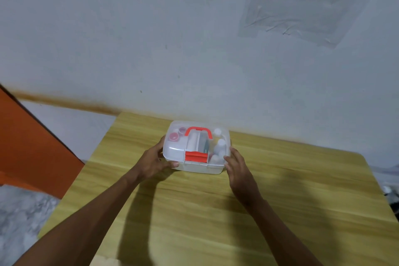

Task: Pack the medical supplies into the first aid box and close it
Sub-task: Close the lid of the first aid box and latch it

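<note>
1. A pale yellow wood-grain table (280, 201) fills my lower view, its far edge against a grey wall.
2. The clear plastic first aid box (196, 147) sits near the table's far edge, lid down, supplies visible inside.
3. My left hand (154, 161) clasps the box's left end, fingers spread; my right hand (239, 170) touches its right front corner, fingers loosely open.
4. The red front latch (196, 156) looks folded down; I judge I should press it firmly while steadying both ends.
</note>
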